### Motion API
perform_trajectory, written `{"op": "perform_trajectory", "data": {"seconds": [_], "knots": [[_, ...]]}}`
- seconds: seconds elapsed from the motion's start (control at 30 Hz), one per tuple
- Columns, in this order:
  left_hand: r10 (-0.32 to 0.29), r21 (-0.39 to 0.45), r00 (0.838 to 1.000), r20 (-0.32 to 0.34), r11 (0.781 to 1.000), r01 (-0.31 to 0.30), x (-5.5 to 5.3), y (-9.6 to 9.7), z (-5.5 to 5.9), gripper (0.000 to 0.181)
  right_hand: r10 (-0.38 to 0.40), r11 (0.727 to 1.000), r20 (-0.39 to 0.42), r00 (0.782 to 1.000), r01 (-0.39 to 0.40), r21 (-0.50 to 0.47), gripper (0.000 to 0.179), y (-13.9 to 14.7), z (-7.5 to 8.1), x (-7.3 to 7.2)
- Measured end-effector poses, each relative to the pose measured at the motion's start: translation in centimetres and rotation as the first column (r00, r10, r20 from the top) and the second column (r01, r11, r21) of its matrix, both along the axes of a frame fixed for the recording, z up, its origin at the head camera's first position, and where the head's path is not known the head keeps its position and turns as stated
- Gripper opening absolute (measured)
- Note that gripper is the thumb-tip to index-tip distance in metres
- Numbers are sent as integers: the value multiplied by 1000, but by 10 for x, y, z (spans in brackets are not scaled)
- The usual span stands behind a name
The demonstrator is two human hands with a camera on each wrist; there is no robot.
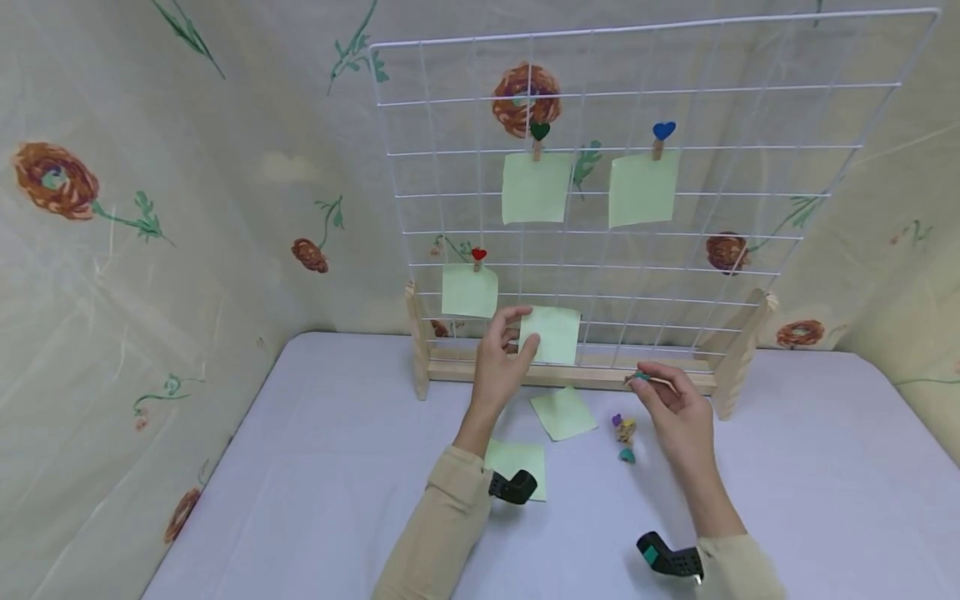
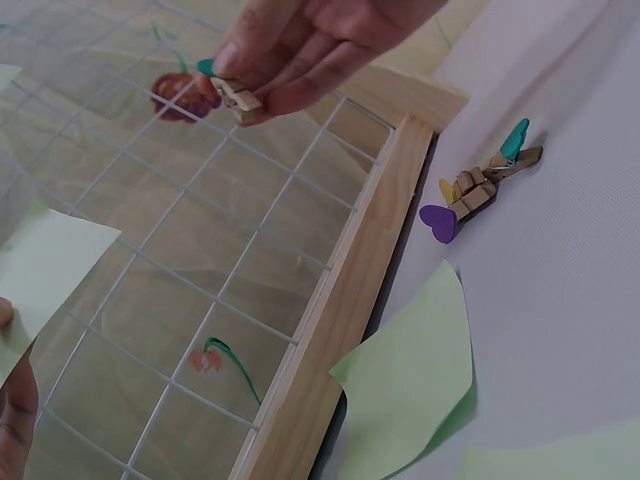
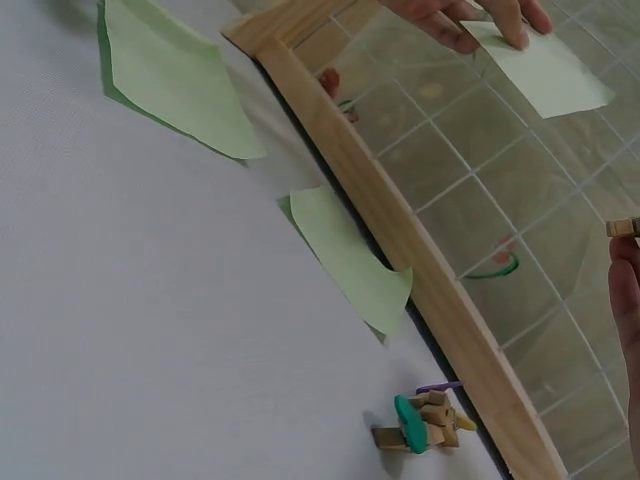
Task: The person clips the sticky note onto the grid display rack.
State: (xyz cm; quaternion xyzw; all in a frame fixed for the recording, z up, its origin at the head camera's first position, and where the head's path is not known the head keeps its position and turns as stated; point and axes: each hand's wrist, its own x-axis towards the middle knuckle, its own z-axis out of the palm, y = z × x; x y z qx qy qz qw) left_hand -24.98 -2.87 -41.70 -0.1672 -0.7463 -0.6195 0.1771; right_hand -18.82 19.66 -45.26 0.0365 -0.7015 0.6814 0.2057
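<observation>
Your left hand pinches a green note by the rack; your right hand pinches a teal-topped clothespin.

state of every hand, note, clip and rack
Left hand: pinching pale green square paper note
Right hand: pinching teal-topped wooden clip
Wooden heart clips: holding three notes on white wire rack
Two notes: loose on pale table
Clips with purple, yellow, teal tops: bunched there
Rack: standing
</observation>
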Motion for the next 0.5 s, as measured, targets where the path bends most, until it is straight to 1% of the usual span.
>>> {"op": "perform_trajectory", "data": {"seconds": [0.07, 0.13, 0.23, 0.33, 0.5], "knots": [[-2, 11, 1000, 0, 1000, 2, -7, 1, -7, 39, 11, 1000, 2, 1000, -11, 20, 32, -1, 5, -1], [-7, 19, 1000, -13, 1000, 8, -9, 1, -9, 39, 12, 998, 1, 1000, -12, 56, 32, -1, 9, -2], [-15, 26, 999, -41, 1000, 16, -10, 2, -9, 39, -2, 991, -8, 1000, 3, 136, 32, -2, 14, -4], [-17, 19, 998, -62, 1000, 18, -11, 3, -7, 39, -19, 974, -21, 1000, 23, 224, 31, -2, 19, -7], [-12, 18, 998, -59, 1000, 13, -12, 4, -5, 40, -7, 951, -47, 999, 21, 309, 30, -3, 27, -11]]}}
